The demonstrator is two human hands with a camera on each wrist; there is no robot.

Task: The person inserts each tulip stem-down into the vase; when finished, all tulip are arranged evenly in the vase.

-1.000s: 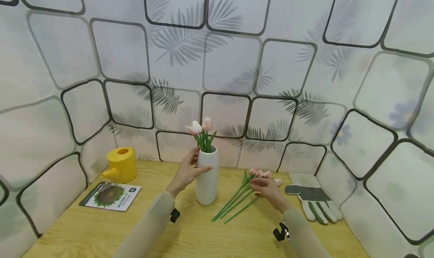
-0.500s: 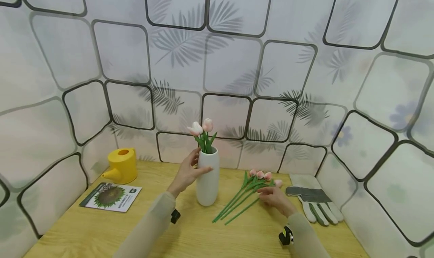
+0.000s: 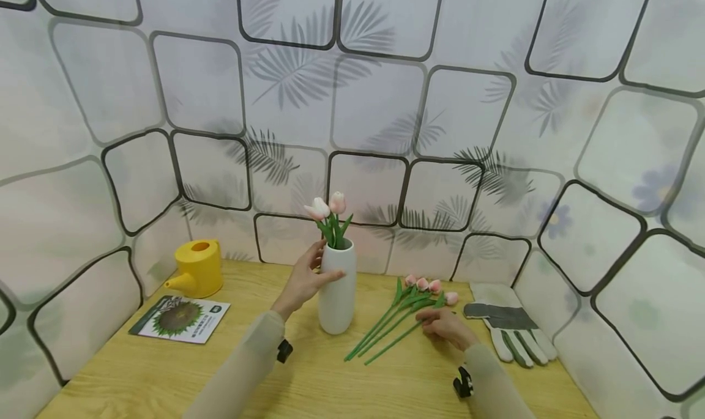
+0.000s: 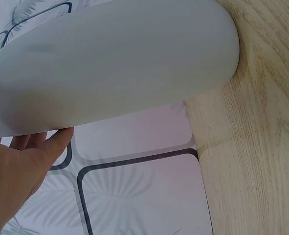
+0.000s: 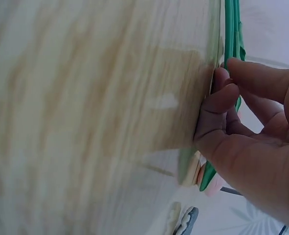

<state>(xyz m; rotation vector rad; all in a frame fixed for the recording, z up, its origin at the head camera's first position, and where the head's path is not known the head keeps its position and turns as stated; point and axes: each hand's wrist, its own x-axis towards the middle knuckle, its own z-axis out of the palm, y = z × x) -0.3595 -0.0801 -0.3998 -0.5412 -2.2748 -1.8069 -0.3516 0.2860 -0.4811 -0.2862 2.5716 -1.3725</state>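
Note:
A tall white vase (image 3: pixel 337 290) stands upright on the wooden table, holding a white-pink tulip (image 3: pixel 317 208) and a pink tulip (image 3: pixel 337 203). My left hand (image 3: pixel 305 281) grips the vase from its left side, thumb across the front and fingers behind. In the left wrist view the vase (image 4: pixel 120 63) fills the upper part, with the left hand (image 4: pixel 22 166) at its side. Several pink tulips (image 3: pixel 410 300) lie to the right. My right hand (image 3: pixel 447 326) pinches the stem of the nearest tulip (image 3: pixel 396 341) just below its leaves; its fingers (image 5: pixel 222 100) are curled against the table.
On the left stands a yellow watering can (image 3: pixel 199 269), with a sunflower seed packet (image 3: pixel 179 319) in front of it. A pair of work gloves (image 3: pixel 509 321) lies right of the tulips. A patterned curtain (image 3: pixel 385 113) encloses the table's back and sides.
My right hand has moved slightly right and down from above the tulip leaves to the nearest stem, where its fingers have closed. The left hand and the vase have stayed in place.

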